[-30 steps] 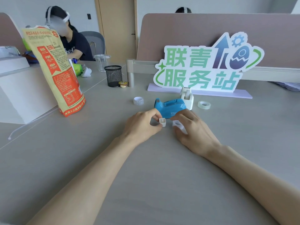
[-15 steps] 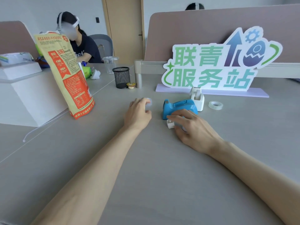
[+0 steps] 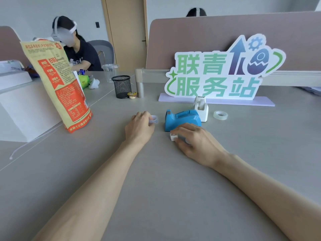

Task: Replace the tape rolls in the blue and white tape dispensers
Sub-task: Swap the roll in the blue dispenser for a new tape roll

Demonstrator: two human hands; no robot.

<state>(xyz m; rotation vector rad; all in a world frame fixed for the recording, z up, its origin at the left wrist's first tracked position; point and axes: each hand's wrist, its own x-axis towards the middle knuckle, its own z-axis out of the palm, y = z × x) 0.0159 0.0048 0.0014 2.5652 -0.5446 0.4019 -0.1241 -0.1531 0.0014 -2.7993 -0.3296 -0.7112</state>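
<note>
A blue tape dispenser lies on the grey table, and a white tape dispenser stands just behind its right end. My left hand is to the left of the blue one, its fingers closed around a small white tape roll that rests on the table. My right hand lies in front of the blue dispenser, fingers curled over a small white spool piece; something more sits hidden under the palm. A clear tape roll lies flat to the right of the white dispenser.
A tall orange and yellow bag stands at the left beside a white box. A black mesh cup and a green-lettered sign stand behind. A person sits at the far left desk.
My left hand let go of the white spool piece, reached back and left, and closed on the small white tape roll. My right hand took over the spool piece.
</note>
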